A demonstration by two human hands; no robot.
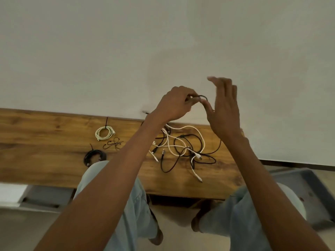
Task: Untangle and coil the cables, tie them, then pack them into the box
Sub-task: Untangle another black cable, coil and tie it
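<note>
My left hand [176, 105] is raised above the wooden table [45, 160] and pinches a black cable [202, 96] that arches toward my right hand [223, 109]. My right hand's thumb touches that cable while its other fingers point up, straight. Below the hands lies a tangle of black and white cables [183, 149] on the table. A coiled white cable [104, 133] with a black tie lies at the left. A coiled black cable [94, 155] lies nearer me. Loose black ties [113, 143] lie between the two coils.
A grey box [304, 185] stands on the floor at the right, by my knee. Another grey container [41, 196] sits low at the left. The table backs against a white wall. My legs in light jeans are under the table's front edge.
</note>
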